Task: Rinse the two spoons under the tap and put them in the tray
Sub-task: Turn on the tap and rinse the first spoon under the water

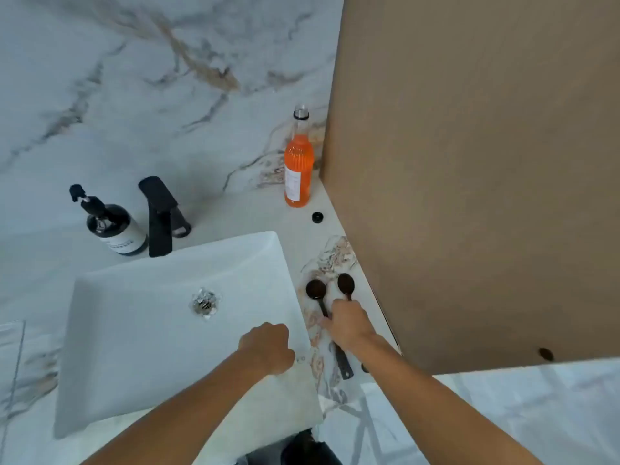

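Two dark spoons lie side by side on the marble counter right of the sink, bowls pointing away from me: the left spoon (316,289) and the right spoon (346,284). My right hand (349,325) rests on top of their handles, fingers down over them; whether it grips either one is hidden. One handle end (344,365) sticks out beneath my wrist. My left hand (266,347) is curled into a loose fist over the sink's front right rim, holding nothing. The black tap (157,213) stands behind the white sink (100,330). No water runs. No tray is in view.
A dark soap dispenser (114,228) stands left of the tap. An orange bottle (298,166) without its cap stands at the back right, its black cap (317,217) on the counter nearby. A brown panel (469,162) walls off the right side.
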`<state>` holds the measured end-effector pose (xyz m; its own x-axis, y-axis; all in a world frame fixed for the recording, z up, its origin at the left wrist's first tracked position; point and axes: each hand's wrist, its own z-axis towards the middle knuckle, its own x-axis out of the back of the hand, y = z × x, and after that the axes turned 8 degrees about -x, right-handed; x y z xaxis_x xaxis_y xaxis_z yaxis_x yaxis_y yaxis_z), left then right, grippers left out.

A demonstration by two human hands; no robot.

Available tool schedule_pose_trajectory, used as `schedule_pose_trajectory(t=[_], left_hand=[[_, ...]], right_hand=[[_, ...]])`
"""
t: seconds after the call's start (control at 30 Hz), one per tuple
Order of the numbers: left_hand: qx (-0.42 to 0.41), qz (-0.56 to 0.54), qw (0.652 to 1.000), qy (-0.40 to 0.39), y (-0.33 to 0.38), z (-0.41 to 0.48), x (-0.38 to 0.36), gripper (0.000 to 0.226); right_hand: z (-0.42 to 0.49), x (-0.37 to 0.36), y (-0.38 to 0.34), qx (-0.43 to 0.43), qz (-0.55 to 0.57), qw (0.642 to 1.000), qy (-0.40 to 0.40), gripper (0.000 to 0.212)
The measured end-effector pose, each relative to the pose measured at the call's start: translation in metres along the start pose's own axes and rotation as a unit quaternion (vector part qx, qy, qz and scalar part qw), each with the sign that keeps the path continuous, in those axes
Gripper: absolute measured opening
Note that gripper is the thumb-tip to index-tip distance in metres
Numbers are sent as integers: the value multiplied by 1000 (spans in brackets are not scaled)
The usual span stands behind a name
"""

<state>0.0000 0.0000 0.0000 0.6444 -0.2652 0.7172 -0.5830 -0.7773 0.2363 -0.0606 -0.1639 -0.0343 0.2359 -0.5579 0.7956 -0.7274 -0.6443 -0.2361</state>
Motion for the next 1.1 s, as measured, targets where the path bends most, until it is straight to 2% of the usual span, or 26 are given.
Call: schedule_pose_trajectory(t=[0.13,0.33,0.47,0.67,1.1], left_hand=[[31,-26,999,2,-1,12,-4,28],[47,-44,998,21,-12,25,-1,29],[46,-61,997,22,-22,23,3,30],[67,-109,991,30,-52,6,11,27],[153,-201,966,46,-160,-53,5,28]], right_hand=[[9,-18,-1,-13,22,1000,14,27],[21,-26,-4,12,63,998,-13,19],[18,-25,-12,0,129,990,-60,37],[2,-22,-56,31,178,978,-103,34],[-21,-28,-160,130,134,974,-127,28]])
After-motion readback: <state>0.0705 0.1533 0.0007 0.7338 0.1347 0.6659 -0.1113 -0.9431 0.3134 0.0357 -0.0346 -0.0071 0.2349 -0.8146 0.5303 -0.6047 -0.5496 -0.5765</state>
